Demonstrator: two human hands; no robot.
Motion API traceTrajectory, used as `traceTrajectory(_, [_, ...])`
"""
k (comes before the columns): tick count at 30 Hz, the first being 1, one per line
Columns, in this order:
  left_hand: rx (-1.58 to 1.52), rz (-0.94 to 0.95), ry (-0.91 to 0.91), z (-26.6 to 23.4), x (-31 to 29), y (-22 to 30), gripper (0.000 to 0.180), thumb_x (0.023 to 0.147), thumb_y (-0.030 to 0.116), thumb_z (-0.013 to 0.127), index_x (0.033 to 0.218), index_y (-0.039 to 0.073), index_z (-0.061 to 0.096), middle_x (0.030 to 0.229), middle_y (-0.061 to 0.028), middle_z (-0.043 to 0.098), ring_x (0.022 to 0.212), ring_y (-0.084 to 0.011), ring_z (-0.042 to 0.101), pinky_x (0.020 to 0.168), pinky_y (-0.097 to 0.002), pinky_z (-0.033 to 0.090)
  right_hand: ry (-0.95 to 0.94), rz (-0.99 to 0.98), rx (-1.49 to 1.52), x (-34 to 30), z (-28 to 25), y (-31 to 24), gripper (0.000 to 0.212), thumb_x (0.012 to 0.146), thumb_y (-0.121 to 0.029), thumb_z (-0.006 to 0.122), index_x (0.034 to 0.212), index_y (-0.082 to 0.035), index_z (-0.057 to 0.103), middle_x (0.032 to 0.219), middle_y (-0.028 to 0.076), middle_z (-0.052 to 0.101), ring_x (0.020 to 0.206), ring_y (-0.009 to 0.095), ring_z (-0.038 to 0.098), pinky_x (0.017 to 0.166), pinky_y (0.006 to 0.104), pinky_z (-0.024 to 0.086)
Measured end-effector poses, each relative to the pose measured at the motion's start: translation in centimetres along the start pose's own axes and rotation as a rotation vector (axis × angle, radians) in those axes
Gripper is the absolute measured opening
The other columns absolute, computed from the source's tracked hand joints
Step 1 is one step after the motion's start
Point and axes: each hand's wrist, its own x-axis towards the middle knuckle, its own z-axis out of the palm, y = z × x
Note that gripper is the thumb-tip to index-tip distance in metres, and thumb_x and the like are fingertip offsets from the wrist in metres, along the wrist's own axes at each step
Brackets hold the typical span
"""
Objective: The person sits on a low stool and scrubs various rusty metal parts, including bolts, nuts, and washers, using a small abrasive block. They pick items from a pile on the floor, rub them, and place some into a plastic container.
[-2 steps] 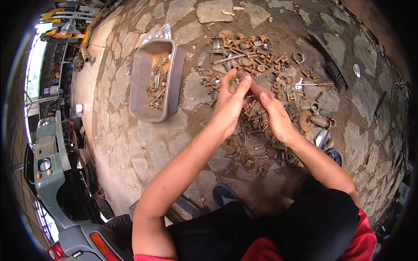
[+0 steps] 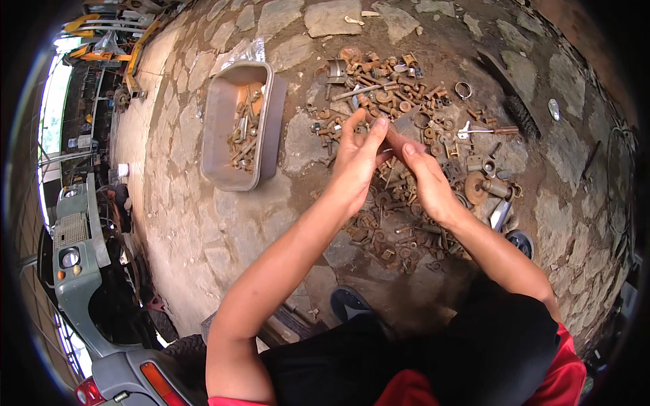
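Between my two hands is a long, rusty brown metal piece, held at a slant; its exact kind is hard to tell. My left hand grips its upper left end, thumb on top and fingers curled around the far side. At its lower right end, my right hand presses with the thumb, and its other fingers are mostly hidden below. Under and beyond both hands spreads a heap of rusty bolts, nuts and washers. A grey plastic tub stands to the left, with several bolts inside.
Right of the heap lie a metal ring, a rod-shaped tool with a rusty end, a rusty disc-ended part and a black brush. The floor is uneven stone paving. Vehicle parts line the left side.
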Motion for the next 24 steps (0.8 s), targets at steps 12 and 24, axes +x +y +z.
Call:
traceTrajectory(12, [-0.012, 0.05, 0.003, 0.3, 0.0, 0.4, 0.075, 0.094, 0.039, 0.063, 0.147, 0.006, 0.022, 0.116, -0.0098, 0.055, 0.11, -0.0201, 0.056, 0.095, -0.0377, 0.046, 0.022, -0.115, -0.183, 0.1, 0.4, -1.2, 0.052, 0.106, -0.031, 0.025, 0.144, 0.001, 0.039, 0.145, 0.02, 0.044, 0.136, 0.03, 0.04, 0.112, 0.0362, 0.029])
traceTrajectory(24, [-0.015, 0.094, 0.003, 0.7, -0.9, 0.4, 0.076, 0.095, 0.039, 0.062, 0.147, 0.001, 0.022, 0.105, -0.0105, 0.059, 0.106, -0.0178, 0.056, 0.094, -0.0357, 0.047, 0.035, -0.182, -0.195, 0.4, 0.7, -1.3, 0.051, 0.105, -0.031, 0.026, 0.142, 0.002, 0.04, 0.133, 0.022, 0.054, 0.125, 0.03, 0.051, 0.106, 0.0371, 0.036])
